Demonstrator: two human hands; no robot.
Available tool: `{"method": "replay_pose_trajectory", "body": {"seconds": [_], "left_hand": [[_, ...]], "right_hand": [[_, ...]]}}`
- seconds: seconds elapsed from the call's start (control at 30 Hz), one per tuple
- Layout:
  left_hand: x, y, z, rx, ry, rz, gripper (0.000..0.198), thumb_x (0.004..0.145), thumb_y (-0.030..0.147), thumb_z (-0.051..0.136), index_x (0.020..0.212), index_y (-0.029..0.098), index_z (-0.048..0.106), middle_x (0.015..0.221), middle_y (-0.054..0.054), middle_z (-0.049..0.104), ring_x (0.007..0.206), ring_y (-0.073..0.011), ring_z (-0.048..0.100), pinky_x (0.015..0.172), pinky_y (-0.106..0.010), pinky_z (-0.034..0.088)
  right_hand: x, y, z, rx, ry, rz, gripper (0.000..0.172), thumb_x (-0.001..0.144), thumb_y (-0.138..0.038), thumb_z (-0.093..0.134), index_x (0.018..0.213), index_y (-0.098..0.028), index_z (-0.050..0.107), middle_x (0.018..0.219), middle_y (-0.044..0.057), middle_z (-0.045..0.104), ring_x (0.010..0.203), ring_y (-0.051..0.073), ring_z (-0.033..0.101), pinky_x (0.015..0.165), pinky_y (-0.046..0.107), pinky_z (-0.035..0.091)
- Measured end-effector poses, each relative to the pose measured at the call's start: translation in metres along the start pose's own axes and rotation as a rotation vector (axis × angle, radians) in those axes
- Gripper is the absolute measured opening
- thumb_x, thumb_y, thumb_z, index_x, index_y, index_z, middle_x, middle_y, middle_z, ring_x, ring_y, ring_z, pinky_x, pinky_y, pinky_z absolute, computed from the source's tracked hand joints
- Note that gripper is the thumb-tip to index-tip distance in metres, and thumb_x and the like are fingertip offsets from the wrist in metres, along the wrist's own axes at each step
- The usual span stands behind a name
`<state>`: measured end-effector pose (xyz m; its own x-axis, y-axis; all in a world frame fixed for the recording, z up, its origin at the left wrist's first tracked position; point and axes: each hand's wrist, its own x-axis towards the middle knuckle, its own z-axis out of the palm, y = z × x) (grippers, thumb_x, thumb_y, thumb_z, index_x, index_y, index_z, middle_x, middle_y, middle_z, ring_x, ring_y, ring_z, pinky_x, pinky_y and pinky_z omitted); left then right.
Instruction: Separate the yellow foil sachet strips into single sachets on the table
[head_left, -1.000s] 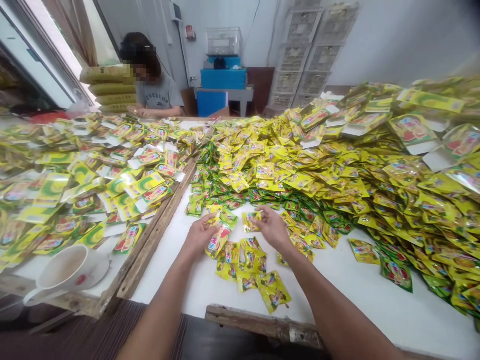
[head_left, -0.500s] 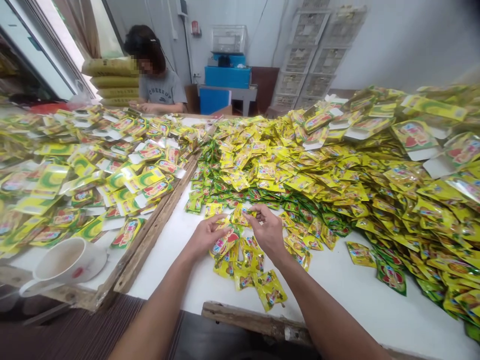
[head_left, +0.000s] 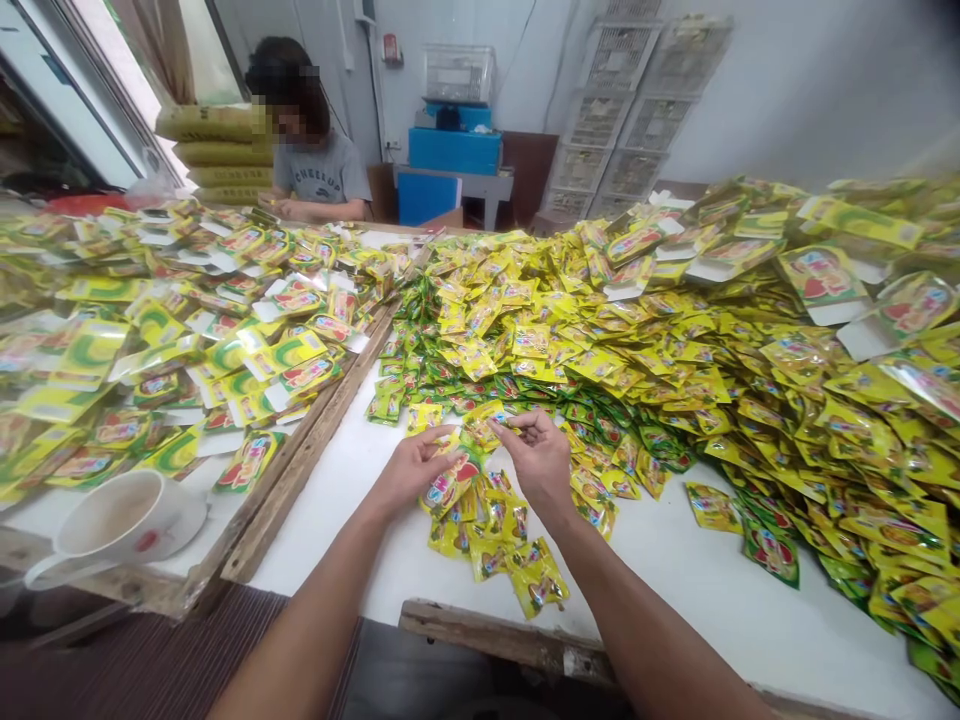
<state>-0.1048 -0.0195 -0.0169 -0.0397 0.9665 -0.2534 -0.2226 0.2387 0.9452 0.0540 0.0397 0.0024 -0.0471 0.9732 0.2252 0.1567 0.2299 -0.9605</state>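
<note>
Over the white tabletop, my left hand [head_left: 415,468] is closed on a small yellow-green printed carton [head_left: 448,486] with a red fruit picture, its thumb lying across the top. Close by on the right, my right hand [head_left: 541,462] pinches a small yellow sachet [head_left: 482,426] between thumb and fingers. The sachet is by the carton's upper end; whether part of it is inside I cannot tell. Several loose yellow sachets [head_left: 538,578] lie below and between the hands. Behind them spreads a big heap of yellow and green sachets [head_left: 532,340].
Flat cartons [head_left: 251,462] cover the left table, past a wooden edge strip [head_left: 315,430]. A white mug [head_left: 112,520] stands at that table's near corner. More cartons [head_left: 829,285] lie on the heap at right. A person [head_left: 319,170] sits across, near stacked sacks [head_left: 225,155].
My right hand has shifted slightly right, away from the carton, with the sachet still pinched. My left hand stays almost where it was on the carton. The view has moved a little.
</note>
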Motion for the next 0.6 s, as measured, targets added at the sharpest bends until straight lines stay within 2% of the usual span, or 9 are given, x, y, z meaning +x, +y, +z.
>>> {"method": "replay_pose_trajectory", "body": {"seconds": [0.07,0.2,0.3,0.4,0.5,0.6], "left_hand": [[0.0,0.001,-0.001,-0.04,0.011,-0.004,0.077,0.058,0.044,0.079,0.123,0.013,0.052,0.074,-0.005,0.072,0.067,-0.0199,0.067,0.068,-0.031,0.05],[0.0,0.002,-0.005,-0.053,0.036,-0.002,0.075,0.058,0.043,0.079,0.121,0.011,0.052,0.071,-0.005,0.071,0.063,-0.0191,0.066,0.065,-0.03,0.05],[-0.002,0.003,-0.005,-0.046,-0.041,-0.007,0.069,0.061,0.042,0.077,0.119,0.012,0.055,0.077,-0.006,0.073,0.068,-0.0197,0.067,0.068,-0.031,0.051],[-0.003,0.004,-0.004,-0.018,-0.1,-0.009,0.063,0.063,0.042,0.076,0.117,0.014,0.057,0.081,-0.006,0.073,0.072,-0.0204,0.068,0.07,-0.031,0.051],[-0.004,0.004,-0.002,0.017,-0.15,-0.004,0.059,0.066,0.042,0.074,0.117,0.014,0.059,0.081,-0.005,0.073,0.073,-0.02,0.067,0.069,-0.03,0.051],[-0.003,0.003,-0.001,0.046,-0.145,0.006,0.06,0.066,0.041,0.074,0.117,0.014,0.059,0.075,-0.003,0.072,0.07,-0.0191,0.067,0.066,-0.028,0.05]], "right_hand": [[-0.001,0.002,-0.001,-0.05,-0.023,-0.045,0.028,0.069,-0.044,0.067,0.066,-0.021,0.051,0.059,-0.003,0.049,0.055,0.011,0.041,0.052,0.025,0.036],[0.004,0.007,-0.007,-0.033,-0.23,0.022,0.034,0.065,-0.045,0.069,0.062,-0.021,0.046,0.056,-0.004,0.044,0.052,0.01,0.039,0.05,0.024,0.034],[0.01,0.006,-0.016,0.004,-0.359,0.104,0.04,0.058,-0.048,0.073,0.061,-0.02,0.045,0.057,-0.004,0.045,0.053,0.01,0.041,0.05,0.024,0.034],[0.014,0.002,-0.023,0.006,-0.486,0.164,0.041,0.055,-0.046,0.076,0.06,-0.02,0.044,0.054,-0.006,0.043,0.049,0.008,0.036,0.048,0.023,0.03],[0.012,0.001,-0.023,0.003,-0.542,0.196,0.038,0.055,-0.041,0.076,0.06,-0.02,0.044,0.049,-0.009,0.037,0.046,0.007,0.031,0.046,0.022,0.024],[0.006,0.003,-0.017,-0.047,-0.564,0.152,0.026,0.062,-0.035,0.071,0.062,-0.019,0.05,0.051,-0.007,0.043,0.049,0.008,0.037,0.049,0.022,0.029]]}}
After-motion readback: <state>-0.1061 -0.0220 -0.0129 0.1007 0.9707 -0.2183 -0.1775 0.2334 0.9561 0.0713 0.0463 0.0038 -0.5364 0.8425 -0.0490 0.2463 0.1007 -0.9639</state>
